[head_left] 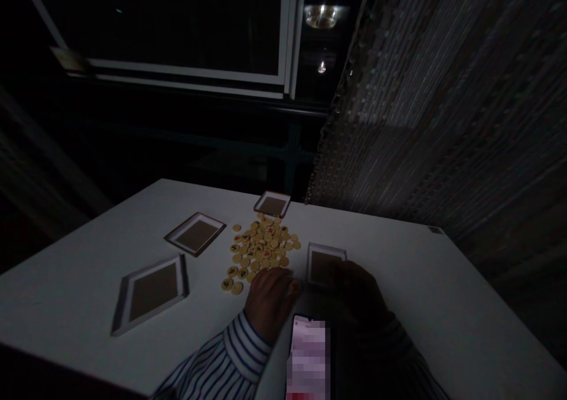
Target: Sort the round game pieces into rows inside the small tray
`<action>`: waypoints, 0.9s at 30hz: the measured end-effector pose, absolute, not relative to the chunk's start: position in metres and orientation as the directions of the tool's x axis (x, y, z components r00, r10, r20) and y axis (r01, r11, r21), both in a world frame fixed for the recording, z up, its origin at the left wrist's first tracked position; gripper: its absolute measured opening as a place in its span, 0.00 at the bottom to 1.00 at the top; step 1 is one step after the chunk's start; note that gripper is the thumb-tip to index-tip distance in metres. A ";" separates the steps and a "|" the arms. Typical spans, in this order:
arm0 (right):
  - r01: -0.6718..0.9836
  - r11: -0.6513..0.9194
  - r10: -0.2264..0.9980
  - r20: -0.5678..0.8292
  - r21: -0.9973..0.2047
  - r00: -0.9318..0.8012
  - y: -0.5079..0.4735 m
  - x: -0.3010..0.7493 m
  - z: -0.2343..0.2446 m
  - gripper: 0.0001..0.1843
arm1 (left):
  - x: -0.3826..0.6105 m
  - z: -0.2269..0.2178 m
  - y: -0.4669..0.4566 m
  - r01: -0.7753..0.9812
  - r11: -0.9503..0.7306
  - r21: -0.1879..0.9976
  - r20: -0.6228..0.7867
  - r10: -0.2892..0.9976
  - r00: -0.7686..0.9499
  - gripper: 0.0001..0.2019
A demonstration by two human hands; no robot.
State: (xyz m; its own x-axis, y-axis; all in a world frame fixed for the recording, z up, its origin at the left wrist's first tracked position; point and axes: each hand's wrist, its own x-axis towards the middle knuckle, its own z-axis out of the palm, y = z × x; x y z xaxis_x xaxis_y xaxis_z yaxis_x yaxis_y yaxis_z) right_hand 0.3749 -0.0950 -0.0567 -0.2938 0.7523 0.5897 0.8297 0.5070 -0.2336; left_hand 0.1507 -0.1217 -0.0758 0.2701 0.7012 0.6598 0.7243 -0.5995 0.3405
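Observation:
A pile of round wooden Chinese chess pieces (266, 247), some with red or black characters, lies on the white table (221, 347). My left hand (269, 302) is at the near edge of the pile, its fingers bent around a single chess piece (295, 286) at the fingertips. My right hand (361, 290) is in deep shadow with curled fingers over the near right corner of a shallow tray (328, 247). Whatever those fingers hold is hidden. Between my forearms lies a lit phone (305, 353), its screen partly blurred out.
Three more shallow trays with brown bottoms stand around the pile: one behind (272, 204), one left (195, 235) and one nearer on the left (153, 289). A bead-string curtain (398, 104) hangs along the right side. Beyond the table is a dark window (186, 72).

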 end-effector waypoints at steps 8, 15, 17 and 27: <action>0.840 0.462 0.765 0.608 -0.286 -0.213 -0.094 0.384 -0.066 0.13 | 0.163 -0.067 -0.105 0.708 -0.608 0.359 0.653 0.706 0.275 0.11; 0.833 0.440 0.784 0.595 -0.335 -0.175 -0.094 0.390 -0.075 0.14 | 0.172 -0.060 -0.085 0.693 -0.637 0.337 0.637 0.696 0.331 0.11; 0.837 0.430 0.790 0.590 -0.338 -0.168 -0.094 0.391 -0.077 0.13 | 0.176 -0.059 -0.078 0.683 -0.644 0.346 0.627 0.700 0.342 0.11; 0.885 0.373 0.829 0.530 -0.280 -0.181 -0.096 0.391 -0.068 0.11 | 0.194 -0.073 -0.057 0.644 -0.603 0.471 0.569 0.765 0.301 0.11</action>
